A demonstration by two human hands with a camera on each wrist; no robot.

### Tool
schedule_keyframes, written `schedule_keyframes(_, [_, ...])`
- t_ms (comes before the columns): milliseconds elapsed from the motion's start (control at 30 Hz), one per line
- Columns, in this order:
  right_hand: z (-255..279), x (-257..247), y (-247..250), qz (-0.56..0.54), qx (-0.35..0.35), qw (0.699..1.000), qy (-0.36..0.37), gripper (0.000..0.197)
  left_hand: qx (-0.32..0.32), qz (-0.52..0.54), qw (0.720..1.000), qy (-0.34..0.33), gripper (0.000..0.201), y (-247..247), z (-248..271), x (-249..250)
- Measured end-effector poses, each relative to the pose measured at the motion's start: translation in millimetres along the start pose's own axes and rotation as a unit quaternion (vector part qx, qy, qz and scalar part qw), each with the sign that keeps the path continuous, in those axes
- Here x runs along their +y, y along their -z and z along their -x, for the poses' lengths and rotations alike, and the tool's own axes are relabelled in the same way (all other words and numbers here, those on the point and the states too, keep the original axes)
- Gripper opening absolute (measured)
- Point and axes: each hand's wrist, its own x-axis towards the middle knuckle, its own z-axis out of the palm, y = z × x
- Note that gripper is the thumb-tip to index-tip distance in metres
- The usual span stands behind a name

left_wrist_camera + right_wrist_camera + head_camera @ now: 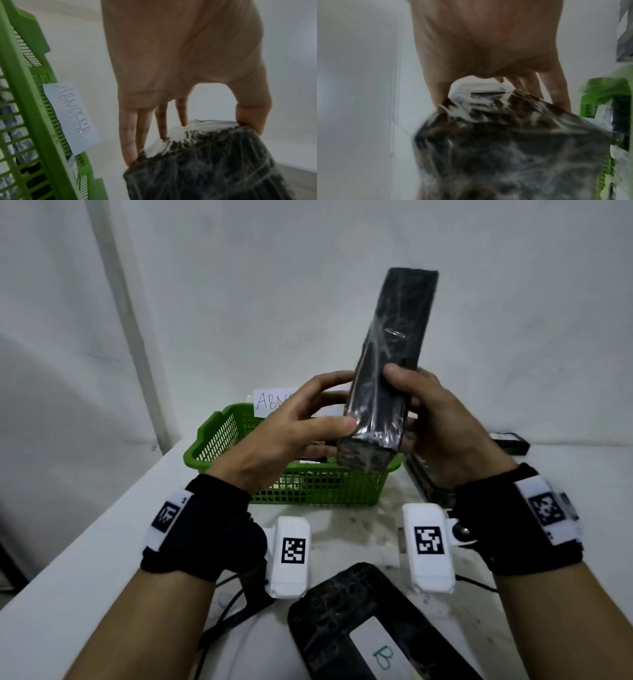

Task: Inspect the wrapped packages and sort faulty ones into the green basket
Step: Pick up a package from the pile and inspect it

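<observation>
above the basket (219, 440), both hands have the package (394, 354) up in the air, standing nearly on end with its long axis running up and away, top leaning a bit right. left hand (284, 436) takes the lower left edge, thumb on the near corner, fingers (130, 142) fairly straight and pressed on the far side, so it's a thumb-and-fingers pinch. right hand (442, 426) is curled round the lower right side, thumb on the front face. both grips sit at the bottom end, so most of the length sticks out past the fingers with nothing under it.

the bit that matters: the basket is right below and slightly left of the package's bottom end, nearer the left hand. its tag (72, 115) reads "abnormal" and something dark and wrapped already lies inside. if this one's judged faulty it's just a short lower, long axis tipped flat to fit. can't see any tear or loose wrap from here, film looks shiny and wrinkled, right wrist view is blurry.

worktop (85, 542) is white and a bit grubby near the basket. another package (342, 611) with a "b" tag lies near, more dark ones sit far right. plain white wall (274, 268) behind.
</observation>
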Motion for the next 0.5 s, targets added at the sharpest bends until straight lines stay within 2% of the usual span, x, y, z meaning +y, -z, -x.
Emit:
schedule_keyframes(100, [0, -3, 6, -0.001, 0.042, 0.999, 0.035, 0.092, -0.003, -0.030, 0.999, -0.016, 0.059, -4, 0, 2])
schedule_keyframes(167, [0, 0, 5, -0.012, 0.059, 0.996, 0.070, 0.095, 0.007, -0.043, 0.999, -0.012, 0.050, -8, 0, 6])
schedule_keyframes(300, [1, 4, 5, 0.040, -0.009, 0.994, 0.102, 0.136, 0.057, -0.095, 0.994, -0.020, 0.052, -3, -1, 9])
schedule_keyframes(367, [4, 2, 5, 0.131, -0.042, 0.984, 0.110, 0.139, 0.073, -0.106, 0.991, -0.030, 0.061, 0, -1, 6])
schedule_keyframes(400, [6, -1, 6, 0.165, -0.050, 0.979, 0.113, 0.131, 0.079, -0.106, 0.991, -0.037, 0.065, 0, -2, 4])
schedule_keyframes(433, [7, -6, 6, 0.173, -0.056, 0.977, 0.114, 0.113, 0.088, -0.112, 0.989, -0.048, 0.068, 1, -3, 0])
schedule_keyframes(500, [16, -21, 6, 0.122, -0.079, 0.986, 0.080, 0.078, 0.107, -0.160, 0.978, -0.075, 0.075, 2, -6, -7])
